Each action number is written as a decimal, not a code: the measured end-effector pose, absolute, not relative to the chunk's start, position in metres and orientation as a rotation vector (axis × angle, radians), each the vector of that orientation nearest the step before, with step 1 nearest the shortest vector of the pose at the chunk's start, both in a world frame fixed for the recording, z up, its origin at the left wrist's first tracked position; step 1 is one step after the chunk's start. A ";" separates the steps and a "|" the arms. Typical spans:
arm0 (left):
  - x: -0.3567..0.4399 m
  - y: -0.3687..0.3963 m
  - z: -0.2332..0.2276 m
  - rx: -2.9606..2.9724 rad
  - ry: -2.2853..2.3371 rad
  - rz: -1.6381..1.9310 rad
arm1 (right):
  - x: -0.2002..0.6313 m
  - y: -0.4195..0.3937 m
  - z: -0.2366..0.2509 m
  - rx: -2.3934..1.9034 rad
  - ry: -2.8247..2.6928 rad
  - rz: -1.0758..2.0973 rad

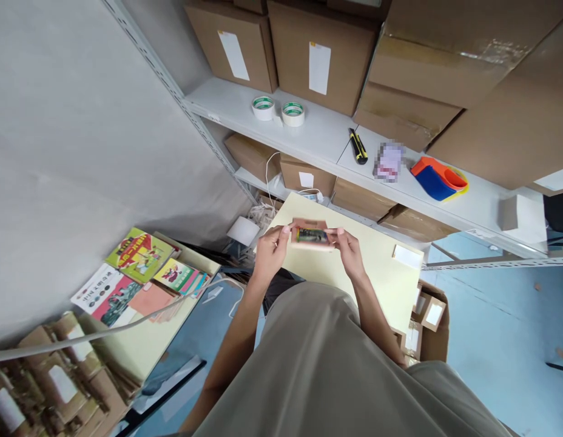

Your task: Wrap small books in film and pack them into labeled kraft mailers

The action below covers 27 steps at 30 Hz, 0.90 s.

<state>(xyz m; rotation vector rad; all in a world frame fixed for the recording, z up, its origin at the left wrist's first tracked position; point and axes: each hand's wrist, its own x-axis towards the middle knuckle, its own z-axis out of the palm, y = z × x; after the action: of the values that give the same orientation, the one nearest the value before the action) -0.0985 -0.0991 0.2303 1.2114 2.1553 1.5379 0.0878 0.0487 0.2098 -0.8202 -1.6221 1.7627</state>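
Note:
My left hand [271,250] and my right hand [349,250] grip opposite ends of a small flat rectangular packet [312,235] above the table. The packet is pinkish brown with a dark, yellow-edged picture in its middle. Motion blurs it, and its exact kind cannot be made out. Thumbs and fingers pinch its left and right edges. Below it lies a pale yellow tabletop [381,285], where a white slip [407,256] rests near the right edge.
Two tape rolls [263,109], a yellow-black utility knife [358,147] and an orange-blue tape dispenser [440,179] sit on the shelf [318,133] ahead. Booklets [140,255] lie on a side table at left. An open carton [438,334] with small boxes stands at right.

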 end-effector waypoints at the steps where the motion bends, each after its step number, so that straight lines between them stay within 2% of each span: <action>1: -0.097 -0.097 0.231 1.245 2.142 1.576 | 0.085 0.051 0.205 -0.810 -1.586 1.790; 5: -0.077 -0.079 0.234 1.489 2.161 1.613 | 0.059 0.055 0.178 -0.687 -1.326 2.043; 9: -0.044 -0.059 0.240 1.896 2.144 1.281 | 0.033 0.054 0.153 -0.728 -1.046 2.336; 11: -0.034 -0.053 0.242 1.948 2.132 1.182 | 0.029 0.054 0.146 -0.794 -0.975 2.379; 13: -0.033 -0.050 0.243 1.876 2.072 1.241 | 0.034 0.056 0.144 -0.792 -0.950 2.370; 18: -0.065 -0.046 0.222 1.010 1.699 1.751 | 0.059 0.070 0.151 -0.719 -0.947 2.263; 20: -0.081 -0.043 0.204 0.651 1.528 1.851 | 0.065 0.073 0.155 -0.735 -0.980 2.186; 23: -0.094 -0.037 0.175 0.323 1.411 1.848 | 0.063 0.068 0.161 -0.816 -1.147 1.999; 27: -0.087 -0.028 0.143 0.106 1.289 1.742 | 0.048 0.045 0.169 -0.838 -1.617 1.593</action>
<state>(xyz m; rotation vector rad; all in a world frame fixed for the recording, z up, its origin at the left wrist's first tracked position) -0.0870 -0.0283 0.1434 0.1060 1.2890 1.7420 0.0483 0.0449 0.1692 -0.8377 -1.6173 1.5930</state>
